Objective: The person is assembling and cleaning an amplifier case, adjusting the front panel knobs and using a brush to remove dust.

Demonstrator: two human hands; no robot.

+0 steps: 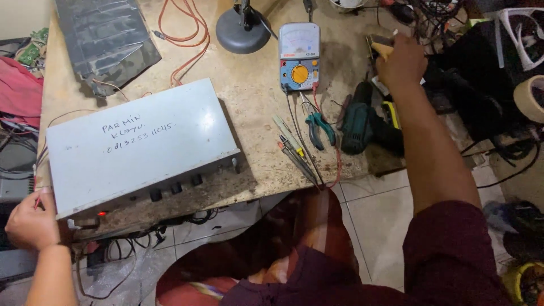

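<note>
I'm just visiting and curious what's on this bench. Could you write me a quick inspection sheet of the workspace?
Surface: worn, stained wooden table.
Job's things: grey metal box with front knobs and a lit red lamp; handwriting on its lid.
Clutter: analogue meter, green-handled pliers, dark green power drill, round lamp base, dark panel.
Hands: left hand at the box's left front corner; right hand reaches a yellowish-handled tool at the far right, grip unclear.
Cables: orange cable, meter probes.
Surroundings: tiled floor, tangled wires, tape roll.
</note>
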